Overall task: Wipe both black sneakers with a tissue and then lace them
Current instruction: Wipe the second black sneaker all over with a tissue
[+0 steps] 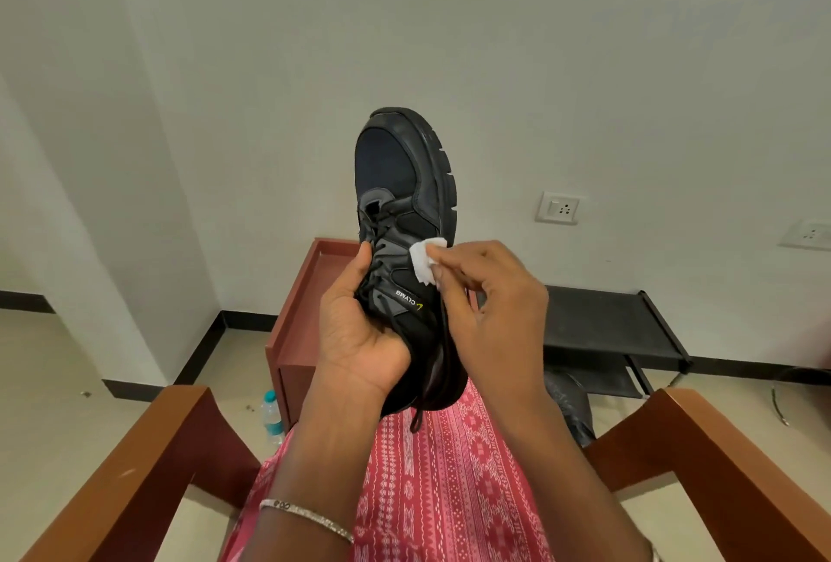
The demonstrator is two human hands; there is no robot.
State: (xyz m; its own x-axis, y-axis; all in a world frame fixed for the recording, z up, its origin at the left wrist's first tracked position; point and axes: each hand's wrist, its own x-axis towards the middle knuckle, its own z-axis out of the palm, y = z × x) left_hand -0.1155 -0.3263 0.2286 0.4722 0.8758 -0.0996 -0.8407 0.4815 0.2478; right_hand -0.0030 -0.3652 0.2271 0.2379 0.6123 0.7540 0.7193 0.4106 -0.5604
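centrally, one black sneaker (pixel 404 202) stands toe-up at mid-frame, its lugged sole edge facing the right of the frame. the left hand (pixel 359 327), just below centre, is closed round the heel and collar, with the thumb lying on the eyelet row. the right hand (pixel 490 305), right of centre, pinches a small folded tissue (pixel 425 260) between thumb and fingertips. it presses the tissue on the shoe's side panel, just above the printed logo. judged handling: the sneaker looks light enough for one hand, with a stiff sole and a softer mesh upper, so heel and midfoot are the firm places to hold. the tissue is thin and limp, likely to shred on seams, so light pressure suits it. a loose lace (pixel 417 415) hangs from the shoe's lower end over the pink patterned lap.
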